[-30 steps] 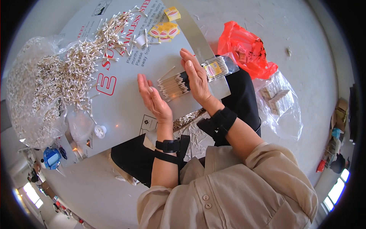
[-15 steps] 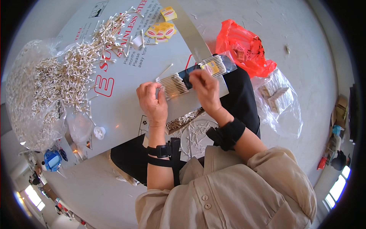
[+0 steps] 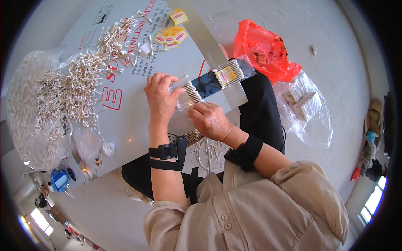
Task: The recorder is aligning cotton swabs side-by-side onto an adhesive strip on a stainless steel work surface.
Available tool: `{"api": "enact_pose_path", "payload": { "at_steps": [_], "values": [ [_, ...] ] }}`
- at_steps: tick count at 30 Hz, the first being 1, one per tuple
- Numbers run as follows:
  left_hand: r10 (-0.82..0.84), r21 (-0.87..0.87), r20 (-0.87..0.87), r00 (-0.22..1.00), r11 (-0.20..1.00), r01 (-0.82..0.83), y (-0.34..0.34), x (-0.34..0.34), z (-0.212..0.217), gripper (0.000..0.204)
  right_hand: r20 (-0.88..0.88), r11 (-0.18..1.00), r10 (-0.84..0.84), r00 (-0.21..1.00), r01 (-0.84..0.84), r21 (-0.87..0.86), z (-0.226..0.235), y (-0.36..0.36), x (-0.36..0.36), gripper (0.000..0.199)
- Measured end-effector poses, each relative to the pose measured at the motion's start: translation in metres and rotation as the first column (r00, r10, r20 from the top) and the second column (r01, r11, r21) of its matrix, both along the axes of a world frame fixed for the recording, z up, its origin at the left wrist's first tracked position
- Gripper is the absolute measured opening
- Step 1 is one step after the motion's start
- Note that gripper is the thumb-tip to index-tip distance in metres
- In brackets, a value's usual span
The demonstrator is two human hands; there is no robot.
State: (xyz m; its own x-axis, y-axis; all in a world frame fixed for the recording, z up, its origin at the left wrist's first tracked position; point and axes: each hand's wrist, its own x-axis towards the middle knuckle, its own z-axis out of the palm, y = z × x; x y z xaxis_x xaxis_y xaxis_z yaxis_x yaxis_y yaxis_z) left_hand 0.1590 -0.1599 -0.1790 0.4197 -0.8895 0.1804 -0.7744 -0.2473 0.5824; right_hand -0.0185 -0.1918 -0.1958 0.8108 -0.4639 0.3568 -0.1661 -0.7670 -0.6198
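Left hand (image 3: 161, 95) and right hand (image 3: 210, 119) pinched on a nearly full cotton-swab packet (image 3: 209, 83), big loose swab heap (image 3: 71, 90) still unpacked alongside.

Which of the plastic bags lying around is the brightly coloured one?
The crumpled red-orange plastic bag on the floor at upper right; the bag of cotton swabs at left and the bag of packs at right are both clear.
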Motion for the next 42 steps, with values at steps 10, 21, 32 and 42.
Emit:
{"api": "enact_pose_path", "payload": {
  "at_steps": [10,21,32,42],
  "values": [
    [-0.070,-0.027,0.057,0.996,0.997,0.071,0.000,-0.010,0.001,0.019,-0.011,0.998,-0.039,0.999,0.040,0.047,0.000,0.001,0.004,0.014],
    [-0.100,0.008,0.094,0.990,0.995,0.100,0.009,-0.017,0.002,0.015,-0.006,0.998,-0.048,0.999,0.048,0.045,-0.001,0.001,0.004,0.014],
    [-0.118,0.029,0.156,0.981,0.993,0.115,0.002,-0.028,0.005,0.014,0.194,0.745,-0.458,0.867,0.255,0.617,0.001,-0.009,0.001,0.009],
    [0.045,-0.072,0.039,0.998,0.997,-0.042,0.007,-0.029,-0.004,0.014,0.307,0.395,-0.544,0.781,-0.085,0.915,-0.005,-0.015,0.016,0.041]
  ]
}}
